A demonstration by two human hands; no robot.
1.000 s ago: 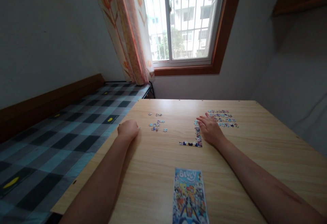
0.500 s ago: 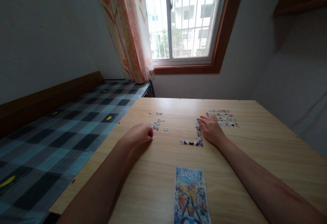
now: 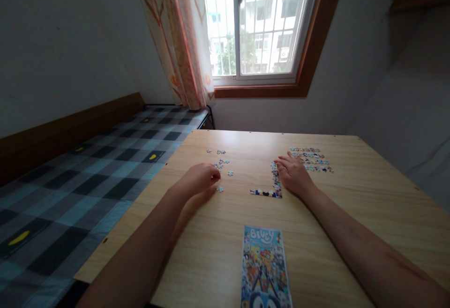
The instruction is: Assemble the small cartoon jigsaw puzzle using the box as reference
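Observation:
My left hand (image 3: 201,178) is over the left part of the table, its fingers curled together. Whether anything is between the fingertips is hidden. Just below them a light-blue jigsaw piece (image 3: 220,189) lies on the wood, and loose pieces (image 3: 224,161) are partly covered behind the hand. My right hand (image 3: 294,173) rests with its fingers stretched out, the fingertips at the upper end of an L-shaped strip of joined jigsaw pieces (image 3: 266,193). Beyond that hand are rows of jigsaw pieces (image 3: 316,162).
A picture sheet (image 3: 265,266) lettered "BLUEY" lies at the near side of the wooden table (image 3: 204,261). A single piece (image 3: 230,173) sits right of my left hand. To the left is a bed with a checked cover (image 3: 116,158). A curtain (image 3: 186,41) hangs by the window.
My left hand has moved slightly right and away from me, leaving the light-blue piece in plain view below it. My right hand stays beside the joined strip. The view has shifted a little.

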